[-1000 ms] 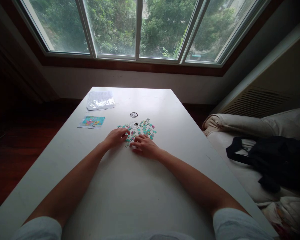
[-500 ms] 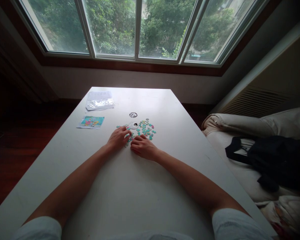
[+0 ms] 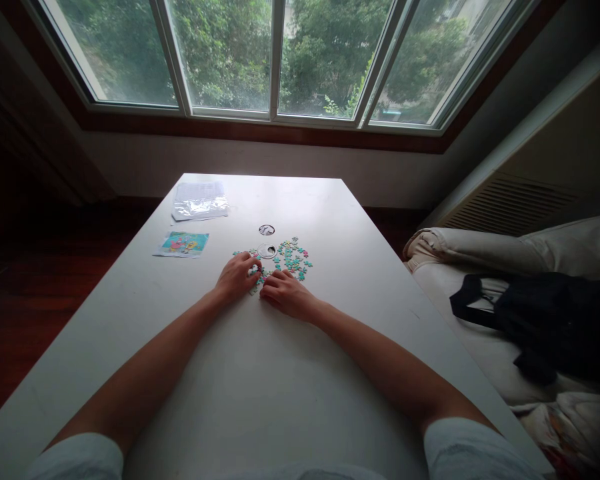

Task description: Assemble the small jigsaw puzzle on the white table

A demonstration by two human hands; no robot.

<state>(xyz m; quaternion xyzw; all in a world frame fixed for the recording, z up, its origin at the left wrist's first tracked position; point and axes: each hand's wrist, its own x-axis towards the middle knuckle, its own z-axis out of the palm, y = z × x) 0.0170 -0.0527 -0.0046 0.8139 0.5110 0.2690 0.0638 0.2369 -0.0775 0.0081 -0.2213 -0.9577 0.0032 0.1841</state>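
Observation:
Small green, pink and white jigsaw puzzle pieces [image 3: 294,257] lie in a loose ring on the white table [image 3: 260,373]. On the left of this ring, my left hand [image 3: 236,275] has its thumb and fingers curled together around a small puzzle piece [image 3: 257,269], partly hidden by the fingers. My right hand [image 3: 287,295] rests low at the near edge of the pieces, its fingers bent and close together. Whatever is under those fingertips is hidden. Two small round discs, a near one [image 3: 267,251] and a far one [image 3: 267,230], lie just beyond my hands.
A colourful picture sheet [image 3: 184,244] lies on the left of the table, with a clear plastic bag over papers [image 3: 200,201] behind it. To the right, a dark bag or garment [image 3: 555,320] sits on a pale sofa [image 3: 440,267]. A window [image 3: 275,60] stands beyond the table.
My right hand has shifted very slightly left. The fingers of my left hand have moved a little, and a dark reddish bit now shows between them.

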